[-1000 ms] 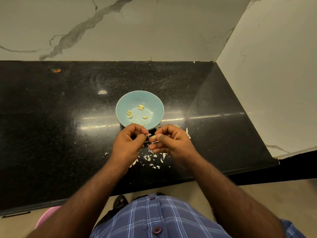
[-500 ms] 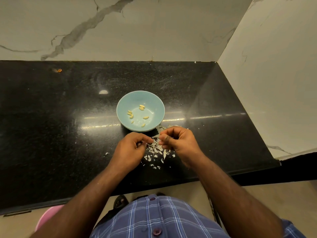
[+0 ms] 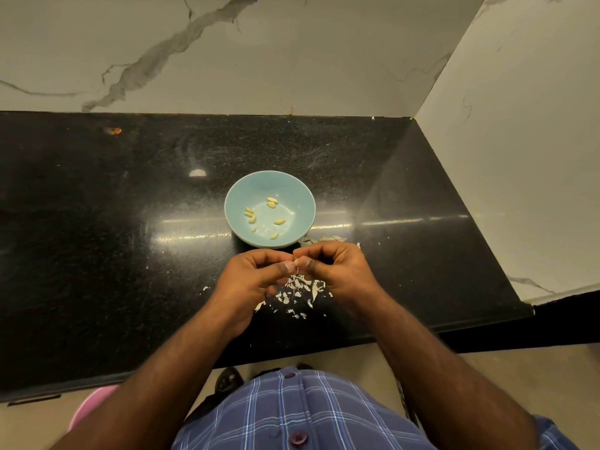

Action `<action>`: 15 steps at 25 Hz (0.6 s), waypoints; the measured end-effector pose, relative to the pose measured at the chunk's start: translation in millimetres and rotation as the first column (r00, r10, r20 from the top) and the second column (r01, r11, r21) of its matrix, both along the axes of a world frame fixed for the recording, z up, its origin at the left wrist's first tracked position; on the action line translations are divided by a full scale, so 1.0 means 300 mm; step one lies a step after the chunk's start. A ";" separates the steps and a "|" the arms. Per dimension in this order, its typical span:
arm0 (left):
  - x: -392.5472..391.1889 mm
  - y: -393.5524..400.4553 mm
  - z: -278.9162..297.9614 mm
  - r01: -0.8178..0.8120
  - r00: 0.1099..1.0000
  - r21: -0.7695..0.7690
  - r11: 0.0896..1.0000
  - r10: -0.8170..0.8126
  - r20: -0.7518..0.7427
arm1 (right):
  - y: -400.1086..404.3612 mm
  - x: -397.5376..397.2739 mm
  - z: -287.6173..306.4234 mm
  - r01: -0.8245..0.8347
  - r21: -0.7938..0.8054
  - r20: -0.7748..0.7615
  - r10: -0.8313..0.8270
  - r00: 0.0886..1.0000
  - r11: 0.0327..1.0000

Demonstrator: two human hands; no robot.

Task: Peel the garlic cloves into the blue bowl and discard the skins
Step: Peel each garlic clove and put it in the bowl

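Both grips, left hand point(image 3: 251, 280) and right hand point(image 3: 337, 271), pinched one small pale garlic clove point(image 3: 296, 262) above papery skins point(image 3: 300, 289); glossy round blue bowl point(image 3: 240, 193) just beyond, on speckled black bench point(image 3: 97, 254).

Glossy speckled black stone counter point(image 3: 97, 254); smooth glazed blue bowl point(image 3: 293, 194); papery dry skins point(image 3: 300, 289); veined matt marble wall point(image 3: 227, 53).

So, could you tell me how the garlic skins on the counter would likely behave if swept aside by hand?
The skins look thin and curled, so they are probably very light and would scatter easily. Being small, flat flakes, some may cling to the counter rather than slide.
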State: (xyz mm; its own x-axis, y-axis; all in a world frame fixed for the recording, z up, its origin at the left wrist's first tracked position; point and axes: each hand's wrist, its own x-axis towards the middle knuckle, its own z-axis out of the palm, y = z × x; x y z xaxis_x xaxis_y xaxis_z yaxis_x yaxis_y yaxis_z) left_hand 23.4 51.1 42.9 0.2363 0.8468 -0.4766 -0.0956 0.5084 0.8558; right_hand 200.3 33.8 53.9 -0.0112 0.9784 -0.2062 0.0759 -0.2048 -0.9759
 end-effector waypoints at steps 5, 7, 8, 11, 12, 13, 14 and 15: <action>-0.014 0.008 0.010 -0.021 0.998 -0.039 0.999 0.024 0.063 | -0.001 0.000 0.011 -0.054 0.022 0.070 0.052 0.996 0.998; -0.019 0.008 0.013 -0.028 0.996 -0.039 0.999 0.031 0.078 | -0.002 -0.007 0.016 -0.062 0.014 0.076 0.061 0.995 0.998; -0.020 0.008 0.014 -0.033 0.996 -0.042 0.999 0.036 0.087 | -0.003 -0.011 0.021 -0.050 0.009 0.062 0.049 0.997 0.999; -0.024 0.006 0.022 -0.030 0.992 -0.052 0.998 0.036 0.121 | -0.003 -0.016 0.027 -0.006 0.011 0.032 0.006 0.999 1.000; -0.024 0.004 0.023 -0.019 0.991 -0.046 0.999 0.024 0.128 | -0.003 -0.018 0.026 -0.001 0.014 0.050 0.000 0.999 1.000; -0.023 0.002 0.026 -0.006 0.992 -0.034 0.999 0.010 0.126 | -0.003 -0.019 0.025 -0.002 0.018 0.073 0.001 0.997 1.000; -0.024 0.000 0.027 0.003 0.993 -0.020 1.000 -0.001 0.118 | -0.002 -0.020 0.023 -0.009 0.021 0.093 0.007 0.996 1.000; -0.025 -0.001 0.028 0.008 0.994 -0.009 1.000 -0.007 0.107 | -0.001 -0.021 0.021 -0.017 0.023 0.106 0.015 0.994 1.000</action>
State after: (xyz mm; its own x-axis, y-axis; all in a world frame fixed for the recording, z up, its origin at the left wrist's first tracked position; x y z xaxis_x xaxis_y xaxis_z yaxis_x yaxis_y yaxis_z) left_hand 16.0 50.7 51.3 0.2928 0.8403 -0.4563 -0.1827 0.5176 0.8359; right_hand 194.0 33.6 60.2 -0.0062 0.9829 -0.1841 0.1817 -0.1800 -0.9667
